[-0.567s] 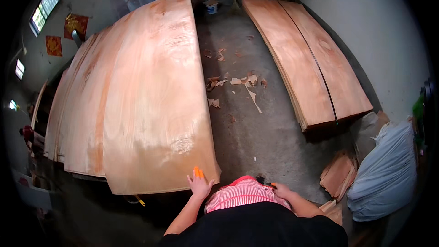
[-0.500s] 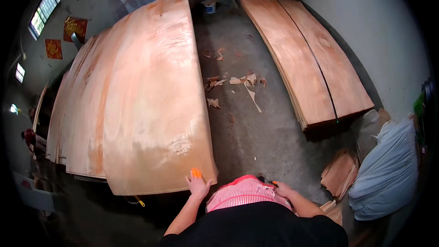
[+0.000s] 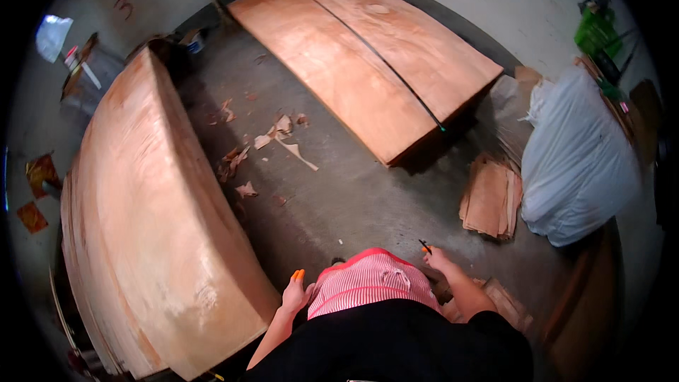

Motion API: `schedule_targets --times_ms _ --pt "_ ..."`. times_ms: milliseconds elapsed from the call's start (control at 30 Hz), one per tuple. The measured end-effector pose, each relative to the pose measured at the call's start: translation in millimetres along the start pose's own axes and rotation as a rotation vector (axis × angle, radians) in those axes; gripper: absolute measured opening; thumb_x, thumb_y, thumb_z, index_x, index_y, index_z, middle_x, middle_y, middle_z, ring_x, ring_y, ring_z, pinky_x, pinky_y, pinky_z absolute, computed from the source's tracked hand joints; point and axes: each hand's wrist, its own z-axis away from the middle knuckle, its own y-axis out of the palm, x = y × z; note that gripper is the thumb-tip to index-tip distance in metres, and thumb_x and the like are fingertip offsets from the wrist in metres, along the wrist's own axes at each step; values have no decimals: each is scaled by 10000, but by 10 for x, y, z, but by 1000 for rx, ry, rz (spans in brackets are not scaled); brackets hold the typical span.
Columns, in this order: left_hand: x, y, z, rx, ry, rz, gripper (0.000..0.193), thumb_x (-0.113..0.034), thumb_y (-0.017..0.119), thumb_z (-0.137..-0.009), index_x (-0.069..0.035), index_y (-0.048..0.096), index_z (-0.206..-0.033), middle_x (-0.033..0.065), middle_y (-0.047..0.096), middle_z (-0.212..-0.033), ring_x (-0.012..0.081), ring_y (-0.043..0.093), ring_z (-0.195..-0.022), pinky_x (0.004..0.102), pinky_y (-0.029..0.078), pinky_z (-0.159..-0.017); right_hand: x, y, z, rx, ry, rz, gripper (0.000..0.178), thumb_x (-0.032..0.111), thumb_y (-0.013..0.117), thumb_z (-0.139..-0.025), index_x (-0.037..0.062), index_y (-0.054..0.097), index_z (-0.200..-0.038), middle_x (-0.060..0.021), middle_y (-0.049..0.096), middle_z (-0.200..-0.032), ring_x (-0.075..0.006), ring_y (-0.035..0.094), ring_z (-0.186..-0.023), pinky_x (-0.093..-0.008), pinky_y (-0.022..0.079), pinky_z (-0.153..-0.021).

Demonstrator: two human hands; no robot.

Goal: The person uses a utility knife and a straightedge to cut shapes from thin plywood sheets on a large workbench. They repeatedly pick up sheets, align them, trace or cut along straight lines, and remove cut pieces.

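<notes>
My left hand [image 3: 294, 293], with orange covers on some fingertips, is held in the air just right of a large stack of wood veneer sheets [image 3: 173, 240]. Its fingers are stretched out and nothing is in them. My right hand [image 3: 438, 260], also with orange at a fingertip, is closed on a slim dark tool [image 3: 425, 246] whose kind is too small to make out. Between the hands hangs a red-and-white striped apron [image 3: 375, 281] that I wear.
Another veneer stack [image 3: 375, 64] with a black strap [image 3: 368, 46] lies ahead. Veneer scraps [image 3: 279, 134] litter the concrete floor [image 3: 311, 205]. A bulging white sack [image 3: 583, 159] and small veneer pieces [image 3: 491, 198] stand on the right, with more pieces [image 3: 498, 301] by my right arm.
My view has swung to the right. My left hand has come off the near corner of the large veneer stack. My right hand has moved out from the apron with the slim dark tool.
</notes>
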Motion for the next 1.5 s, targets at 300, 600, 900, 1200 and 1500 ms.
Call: schedule_targets --times_ms 300,600,900,1200,1500 --pt "-104 285 -1549 204 9 -94 618 -372 559 -748 -1 367 -1204 213 419 -1190 323 446 -1072 364 391 -868 -61 -337 -337 114 124 -172 278 92 394 -837 74 483 -1100 -91 606 -788 -150 574 -630 -281 467 -564" --pt "-702 399 -3674 360 -29 -93 577 -345 585 -732 -2 418 -1166 229 483 -1101 341 482 -1017 389 410 -836 474 -1866 -1333 60 177 -118 274 112 393 -828 84 493 -1082 -76 613 -792 -154 585 -641 -303 472 -579" --pt "-2278 175 -5427 201 40 241 470 -262 581 -767 12 463 -1130 191 567 -995 289 564 -884 325 434 -778 733 -3060 -2595 -113 196 -134 245 177 406 -845 11 471 -1012 -64 625 -803 -169 597 -658 -311 467 -631" --pt "-2906 632 -5268 287 -200 75 504 -322 596 -743 -8 481 -1120 183 561 -1019 281 547 -949 331 428 -803 658 -4001 -4196 94 160 54 371 266 431 -805 185 464 -1166 -130 501 -1143 -281 488 -1040 -359 396 -859" --pt "-4197 1539 -5074 365 -579 511 451 -300 557 -792 -12 478 -1130 140 581 -1013 228 561 -934 306 433 -801 875 -4545 -5734 295 -112 493 355 118 414 -798 173 493 -1140 -136 492 -1058 -302 503 -970 -380 418 -818"
